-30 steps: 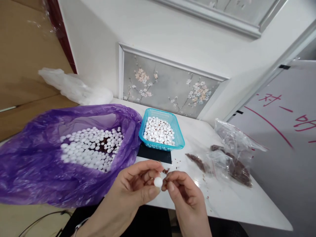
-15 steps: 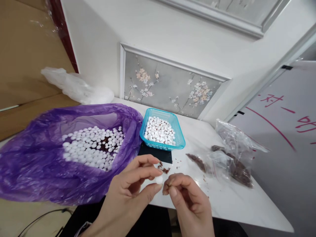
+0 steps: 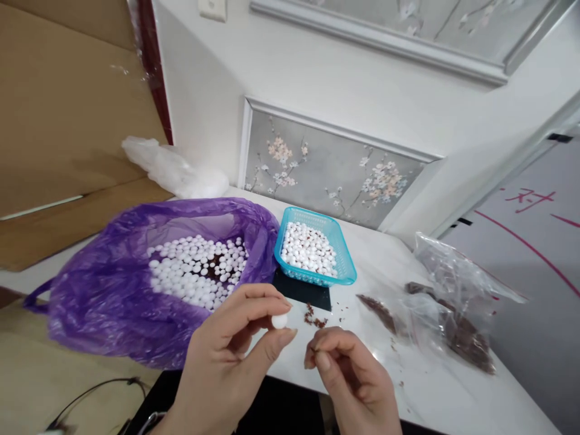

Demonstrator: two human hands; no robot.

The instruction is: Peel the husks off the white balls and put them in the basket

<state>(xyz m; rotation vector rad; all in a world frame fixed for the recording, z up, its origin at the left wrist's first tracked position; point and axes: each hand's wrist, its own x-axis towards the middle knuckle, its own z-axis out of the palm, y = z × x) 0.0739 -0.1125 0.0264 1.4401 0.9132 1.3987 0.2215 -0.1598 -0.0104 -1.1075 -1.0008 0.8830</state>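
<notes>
My left hand [image 3: 235, 350] pinches a small white ball [image 3: 280, 321] between thumb and fingertips, low in the middle of the view. My right hand [image 3: 348, 380] is just to its right, a short gap away, with thumb and forefinger pressed together on something too small to name. A small heap of reddish-brown bits [image 3: 313, 317] lies on the white table [image 3: 421, 386] just beyond both hands. To the left, an open purple plastic bag [image 3: 113, 290] holds many white balls [image 3: 194, 272]. A turquoise basket [image 3: 343, 277] of white balls sits behind the hands on a dark pad [image 3: 302, 291].
Clear plastic bags [image 3: 453, 302] with brown material lie on the table at right. A crumpled white plastic bag [image 3: 172, 169] rests by the wall at back left. Cardboard panels [image 3: 63, 121] stand at left. A whiteboard [image 3: 534, 241] with red writing is at far right.
My hands have drawn apart: the right hand's pinched fingers moved down and away from the white ball. The camera view shifted left, so everything sits further right in the frame.
</notes>
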